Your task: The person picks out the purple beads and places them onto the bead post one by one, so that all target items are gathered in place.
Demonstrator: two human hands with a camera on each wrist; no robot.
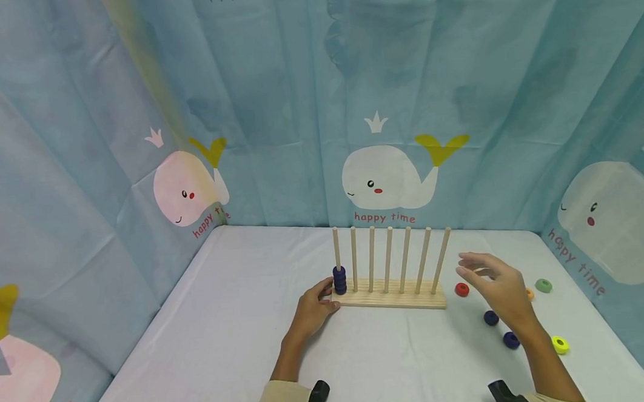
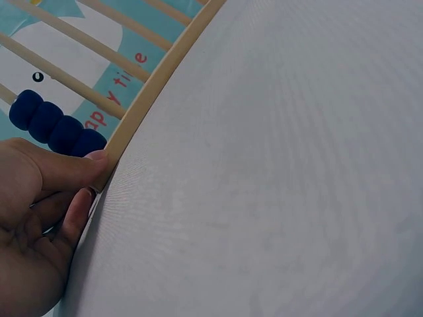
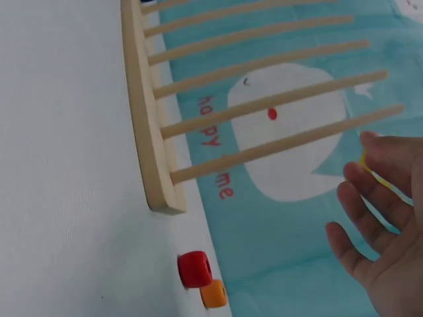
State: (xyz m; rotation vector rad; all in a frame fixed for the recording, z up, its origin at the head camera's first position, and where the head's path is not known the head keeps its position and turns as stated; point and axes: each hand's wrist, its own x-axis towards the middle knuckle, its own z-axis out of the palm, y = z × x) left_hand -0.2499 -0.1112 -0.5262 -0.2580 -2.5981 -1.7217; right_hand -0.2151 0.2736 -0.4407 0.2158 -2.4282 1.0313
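A wooden peg rack (image 1: 393,299) with a row of upright pegs stands on the table. Several dark blue beads (image 1: 339,280) are stacked on its leftmost peg; the other pegs are bare. My left hand (image 1: 312,311) grips the left end of the base, and the left wrist view shows the thumb (image 2: 73,168) on it beside the blue beads. Raised to the right of the rack, my right hand (image 1: 496,286) holds nothing, its fingers loosely bent and apart. Nearest below it lies a red bead (image 1: 461,289).
Loose beads lie on the right side of the white table: two dark blue beads (image 1: 491,318), a yellow bead (image 1: 560,344), a green bead (image 1: 543,285) and an orange bead (image 3: 213,294), partly hidden by the right hand in the head view. A whale-print curtain (image 1: 273,106) hangs around the table.
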